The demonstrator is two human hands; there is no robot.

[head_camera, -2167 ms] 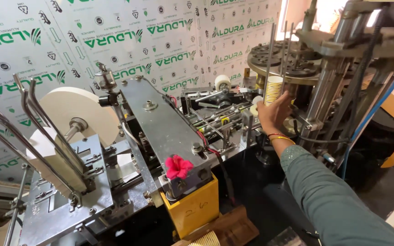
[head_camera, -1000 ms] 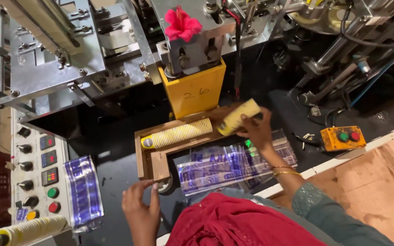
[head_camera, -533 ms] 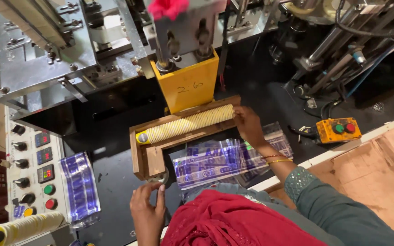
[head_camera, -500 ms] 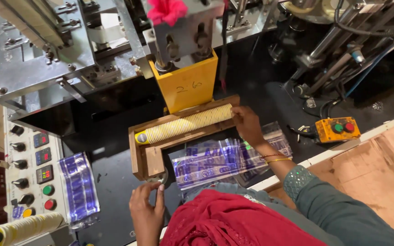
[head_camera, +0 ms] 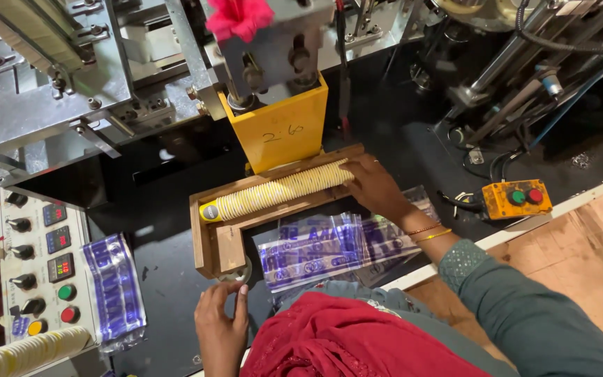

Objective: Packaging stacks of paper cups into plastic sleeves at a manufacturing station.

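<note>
A long stack of nested paper cups (head_camera: pixel 277 194) lies on its side in a wooden tray (head_camera: pixel 211 241) below a yellow box (head_camera: pixel 280 136). My right hand (head_camera: pixel 375 187) presses against the right end of the stack. My left hand (head_camera: pixel 221 328) rests near the tray's front corner with a finger on a small round metal part (head_camera: pixel 237 274). Clear plastic bags with blue print (head_camera: pixel 319 248) lie just in front of the tray, between my hands.
A control panel (head_camera: pixel 40 262) with knobs, displays and coloured buttons stands at the left, with another printed bag (head_camera: pixel 114 290) beside it and a second cup stack (head_camera: pixel 29 352) below. An orange button box (head_camera: pixel 518 199) sits at the right. Machine parts crowd the top.
My right hand brought a short cup stack down from the machine and pushed it onto the stack in the tray. The view tilted down from the machine to the tray.
</note>
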